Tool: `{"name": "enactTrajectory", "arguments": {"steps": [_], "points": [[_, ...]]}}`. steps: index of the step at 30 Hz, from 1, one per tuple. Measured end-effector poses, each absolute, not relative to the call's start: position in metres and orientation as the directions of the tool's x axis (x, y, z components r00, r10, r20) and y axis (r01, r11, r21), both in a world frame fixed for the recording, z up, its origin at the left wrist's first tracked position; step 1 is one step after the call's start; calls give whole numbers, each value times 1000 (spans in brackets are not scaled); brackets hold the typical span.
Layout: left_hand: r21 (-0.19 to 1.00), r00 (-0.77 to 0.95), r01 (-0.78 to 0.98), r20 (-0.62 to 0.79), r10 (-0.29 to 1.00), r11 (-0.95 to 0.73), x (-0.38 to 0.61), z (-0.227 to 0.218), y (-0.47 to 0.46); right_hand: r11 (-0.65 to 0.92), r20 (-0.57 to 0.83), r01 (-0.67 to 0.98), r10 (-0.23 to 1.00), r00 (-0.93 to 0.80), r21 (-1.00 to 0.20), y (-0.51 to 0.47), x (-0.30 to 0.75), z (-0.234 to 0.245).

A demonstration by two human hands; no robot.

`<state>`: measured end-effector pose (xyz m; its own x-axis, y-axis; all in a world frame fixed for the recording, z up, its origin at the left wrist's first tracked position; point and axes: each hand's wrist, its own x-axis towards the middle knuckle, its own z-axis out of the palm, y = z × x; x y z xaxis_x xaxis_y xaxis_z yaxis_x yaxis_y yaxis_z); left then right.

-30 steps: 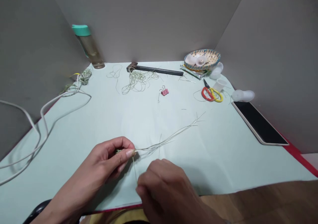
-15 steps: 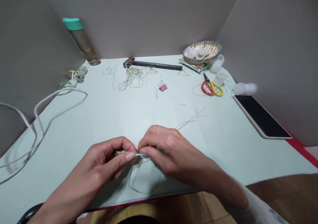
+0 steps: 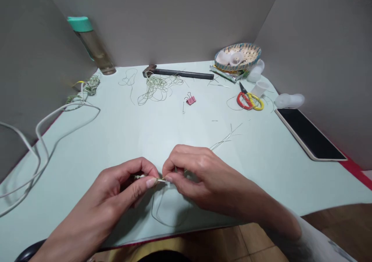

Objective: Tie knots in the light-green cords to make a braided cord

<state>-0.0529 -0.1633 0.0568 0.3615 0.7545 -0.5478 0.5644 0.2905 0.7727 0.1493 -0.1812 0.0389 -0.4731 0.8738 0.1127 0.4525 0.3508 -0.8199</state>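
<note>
Low over the near part of the table, my left hand (image 3: 122, 190) pinches a small pale-green braided cord (image 3: 138, 176) between thumb and forefinger. A thin white tip (image 3: 162, 180) sticks out past its thumb; its kind I cannot make out. Just to the right, my right hand (image 3: 200, 173) is closed in a pinch on a fine pale-green strand close to that tip. A loop of thin strand (image 3: 153, 209) hangs below the two hands. Loose strand ends (image 3: 225, 140) lie on the table beyond the right knuckles. Most of the braid is hidden in the left fingers.
At the back are a hammer (image 3: 183, 74), a tangle of cord (image 3: 158, 86), a pink binder clip (image 3: 190, 99) and a bottle (image 3: 97, 51). Scissors (image 3: 245, 101), a woven basket (image 3: 250, 53) and a phone (image 3: 310, 134) lie right. White cables (image 3: 43, 138) run along the left.
My right hand has shifted slightly right, widening the small gap between the fingertips. The left hand keeps its pinch. The whole view has shifted a little.
</note>
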Motion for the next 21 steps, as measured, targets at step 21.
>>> {"name": "enactTrajectory", "arguments": {"steps": [21], "points": [[777,326,585,-486,811,231,-62,50,-166,525,354,473,842,-406,-707,-191,148,47]]}}
